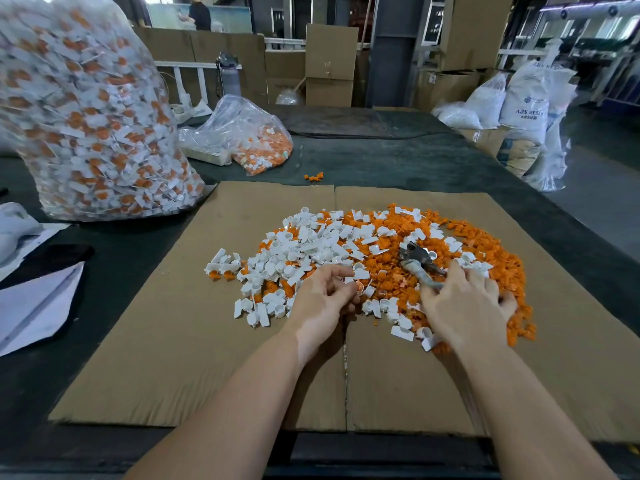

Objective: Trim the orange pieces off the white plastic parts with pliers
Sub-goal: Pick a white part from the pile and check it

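While the left hand (322, 296) pinched a small white plastic part (358, 287) with its orange piece at its fingertips, the right hand (464, 306) gripped the pliers (417, 259), jaws over the mixed pile (381, 251) near the cardboard sheet's (173, 341) middle

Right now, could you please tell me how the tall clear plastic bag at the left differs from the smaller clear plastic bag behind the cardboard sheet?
The tall clear plastic bag stands upright and bulges full; the smaller clear plastic bag slumps, mostly slack. The tall bag's white and orange parts fill it throughout; the smaller bag's contents gather in its right corner. The tall bag stands nearer the person. Both rest on the dark table.
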### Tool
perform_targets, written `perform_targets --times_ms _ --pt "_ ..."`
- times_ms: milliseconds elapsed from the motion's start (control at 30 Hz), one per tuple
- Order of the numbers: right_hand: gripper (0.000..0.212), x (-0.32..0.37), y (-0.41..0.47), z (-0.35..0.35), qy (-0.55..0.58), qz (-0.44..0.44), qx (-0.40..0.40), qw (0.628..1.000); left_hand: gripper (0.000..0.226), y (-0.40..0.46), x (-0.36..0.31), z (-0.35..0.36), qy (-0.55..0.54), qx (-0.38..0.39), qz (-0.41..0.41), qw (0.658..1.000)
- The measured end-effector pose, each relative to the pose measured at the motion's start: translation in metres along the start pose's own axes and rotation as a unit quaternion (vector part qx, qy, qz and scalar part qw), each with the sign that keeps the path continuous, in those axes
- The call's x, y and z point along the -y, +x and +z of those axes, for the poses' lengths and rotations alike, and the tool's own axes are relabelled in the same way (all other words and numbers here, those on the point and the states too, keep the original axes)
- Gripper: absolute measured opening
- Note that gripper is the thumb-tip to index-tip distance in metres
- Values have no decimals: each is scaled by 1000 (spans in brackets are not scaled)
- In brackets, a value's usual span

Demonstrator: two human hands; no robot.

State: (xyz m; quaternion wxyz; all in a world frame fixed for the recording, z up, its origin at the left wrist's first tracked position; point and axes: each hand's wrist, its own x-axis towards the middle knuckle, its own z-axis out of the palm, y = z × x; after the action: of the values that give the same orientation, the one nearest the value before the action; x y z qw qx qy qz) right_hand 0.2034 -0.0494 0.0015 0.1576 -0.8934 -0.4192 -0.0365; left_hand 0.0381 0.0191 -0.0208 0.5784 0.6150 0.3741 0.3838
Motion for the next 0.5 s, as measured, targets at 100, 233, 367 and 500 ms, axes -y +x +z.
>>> perform_targets --times_ms 100,233,367,500 --pt "52 -7 13 -5 -54 33 107 992 16 3 -1 2 -10 -9 -10 1000" --pt "43 -7 16 -7 -80 7 77 994 13 7 -1 5 -22 -32 -30 999" --pt "34 -1 8 -17 -48 -59 -20 997 7 10 -5 7 -77 -56 -43 995" --pt "22 15 1 -37 106 -128 68 984 7 16 -16 5 -157 -64 -58 984"
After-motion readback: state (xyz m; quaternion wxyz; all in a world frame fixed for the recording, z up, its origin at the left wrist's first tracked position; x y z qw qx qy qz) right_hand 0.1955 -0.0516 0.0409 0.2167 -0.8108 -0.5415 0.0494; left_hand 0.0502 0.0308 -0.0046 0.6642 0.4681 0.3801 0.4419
